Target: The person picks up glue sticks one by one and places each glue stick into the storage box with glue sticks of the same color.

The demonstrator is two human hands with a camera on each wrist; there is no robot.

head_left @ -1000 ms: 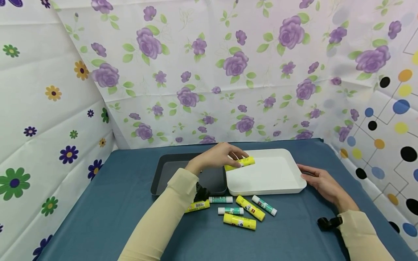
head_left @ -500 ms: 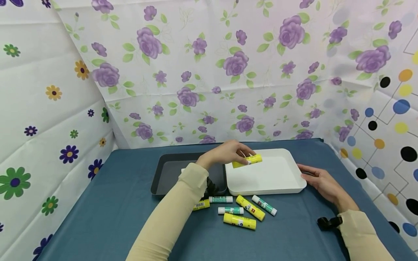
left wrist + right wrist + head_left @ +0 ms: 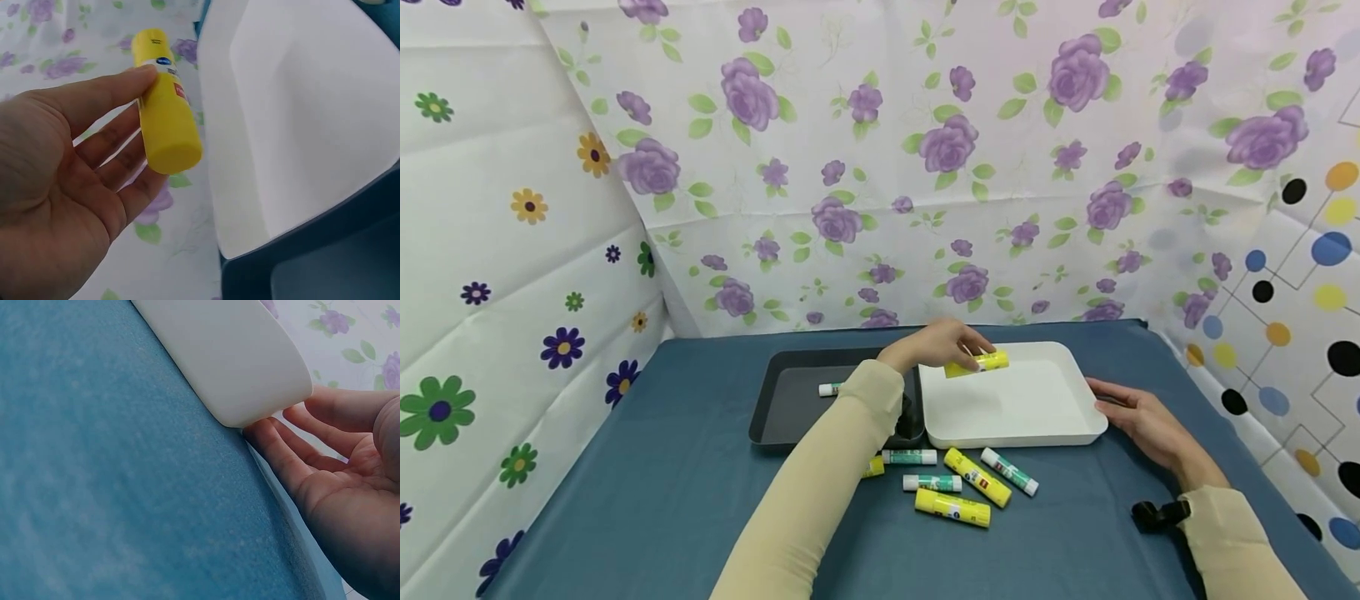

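In the head view my left hand pinches a yellow glue stick over the left back part of the white tray. The left wrist view has the glue stick between thumb and fingers, its label partly covered. At the tray's right side my right hand touches the wall with fairly straight fingers; in the right wrist view its fingertips are at the tray's corner. A dark grey tray adjoins on the left, partly behind the left arm, with a white-capped stick inside.
On the blue cloth before the trays lie several more glue sticks: yellow ones and smaller green-and-white ones. One yellow stick is mostly hidden by the left sleeve. A flowered curtain stands behind the table.
My left hand has moved right with the yellow glue stick, further over the white tray. The white-capped stick in the grey tray has come into sight. The right hand stays at the tray's side.
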